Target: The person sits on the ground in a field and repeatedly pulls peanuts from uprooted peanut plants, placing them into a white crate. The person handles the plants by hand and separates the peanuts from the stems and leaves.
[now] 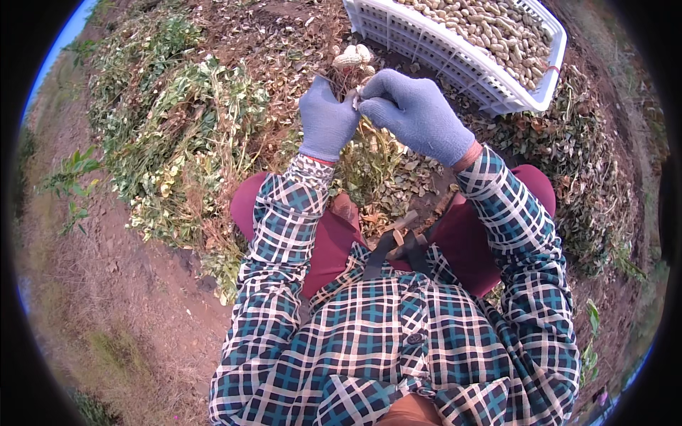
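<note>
My left hand (327, 121), in a grey-blue knit glove, grips a peanut plant (367, 160) by its stems just below the roots. Its leafy end hangs down toward my lap. Beyond the fingers, a cluster of pale peanut pods (349, 58) sits on the root end. The gloved right hand (418, 114) is right beside it, thumb and forefinger pinched together at the roots on a small pale piece. Whether that piece is a pod or a root is unclear, as the fingertips partly cover it.
A white slatted plastic crate (421, 50) with many picked peanuts (495, 32) stands at the upper right. Heaped peanut vines (181, 128) lie to the left, and drier vines (581, 175) to the right. Dry leaves (287, 53) litter the soil ahead. My bent knees flank the hanging plant.
</note>
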The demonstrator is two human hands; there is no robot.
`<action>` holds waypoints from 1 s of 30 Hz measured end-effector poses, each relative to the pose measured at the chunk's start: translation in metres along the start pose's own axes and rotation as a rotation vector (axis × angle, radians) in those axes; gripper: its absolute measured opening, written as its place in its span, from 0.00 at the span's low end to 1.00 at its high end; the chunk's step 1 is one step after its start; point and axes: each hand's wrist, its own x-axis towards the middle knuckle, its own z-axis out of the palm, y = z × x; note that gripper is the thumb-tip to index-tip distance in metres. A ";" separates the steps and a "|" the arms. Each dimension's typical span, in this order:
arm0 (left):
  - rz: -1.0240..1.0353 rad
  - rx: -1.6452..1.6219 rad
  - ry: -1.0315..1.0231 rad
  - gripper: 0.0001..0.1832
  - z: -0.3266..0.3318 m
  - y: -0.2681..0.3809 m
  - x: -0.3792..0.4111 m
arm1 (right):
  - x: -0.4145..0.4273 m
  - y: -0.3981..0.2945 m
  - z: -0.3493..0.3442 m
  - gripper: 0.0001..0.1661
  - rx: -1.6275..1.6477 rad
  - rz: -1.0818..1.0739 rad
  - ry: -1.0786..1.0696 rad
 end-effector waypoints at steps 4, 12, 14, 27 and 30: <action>-0.345 -0.784 -0.203 0.13 -0.003 -0.034 0.018 | -0.013 -0.030 -0.012 0.14 0.436 0.066 -0.159; -0.343 -1.169 -0.302 0.13 -0.025 -0.024 0.001 | 0.001 0.008 -0.045 0.21 0.999 0.452 0.113; -0.400 -1.286 -0.363 0.13 -0.030 -0.020 0.001 | 0.002 -0.004 -0.035 0.22 0.704 0.539 0.104; -0.159 -1.041 -0.258 0.13 -0.023 -0.007 -0.001 | 0.002 0.003 -0.006 0.22 0.354 0.407 -0.103; -0.297 -0.971 -0.206 0.09 -0.022 -0.009 0.010 | -0.002 0.000 -0.001 0.23 0.387 0.341 -0.347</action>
